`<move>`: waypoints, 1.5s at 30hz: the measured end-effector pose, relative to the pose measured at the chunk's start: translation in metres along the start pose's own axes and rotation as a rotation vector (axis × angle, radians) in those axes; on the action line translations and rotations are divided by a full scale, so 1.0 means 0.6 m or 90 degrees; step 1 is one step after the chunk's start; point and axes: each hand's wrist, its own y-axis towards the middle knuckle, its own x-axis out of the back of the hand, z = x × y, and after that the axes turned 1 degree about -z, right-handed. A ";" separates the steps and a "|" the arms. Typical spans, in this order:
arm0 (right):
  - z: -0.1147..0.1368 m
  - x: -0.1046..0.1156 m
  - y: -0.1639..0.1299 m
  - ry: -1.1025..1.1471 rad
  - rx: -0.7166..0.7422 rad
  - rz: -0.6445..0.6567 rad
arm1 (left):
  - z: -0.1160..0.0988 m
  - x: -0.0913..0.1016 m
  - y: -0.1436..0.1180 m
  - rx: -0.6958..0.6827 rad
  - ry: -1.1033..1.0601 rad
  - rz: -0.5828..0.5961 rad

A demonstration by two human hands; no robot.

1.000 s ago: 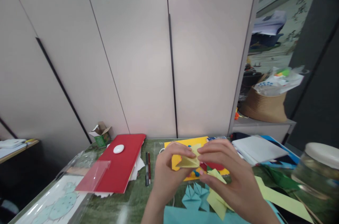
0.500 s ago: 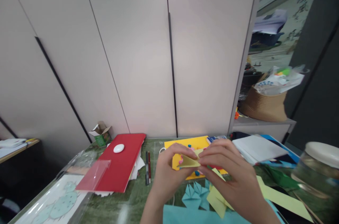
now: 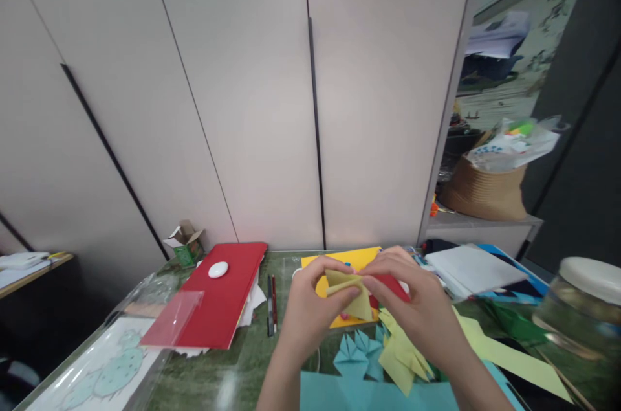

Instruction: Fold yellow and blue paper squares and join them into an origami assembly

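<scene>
Yellow paper (image 3: pixel 350 294) is being pinched between the left hand (image 3: pixel 310 311) and right hand (image 3: pixel 420 314) above the worktop (image 3: pixel 233 372), mid-fold, probably needing a firm crease next.

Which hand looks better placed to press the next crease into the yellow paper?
Probably the right hand: its fingertips pinch the top edge of the folded yellow paper, with fingers free to slide. The left hand grips the piece from below and beside, serving as the anchor.

Pale yellow paper (image 3: pixel 353 294), partly folded, apparently held aloft.
</scene>
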 end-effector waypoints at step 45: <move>-0.011 -0.028 0.006 0.288 -0.251 -0.047 | 0.010 -0.011 0.005 0.062 -0.136 -0.114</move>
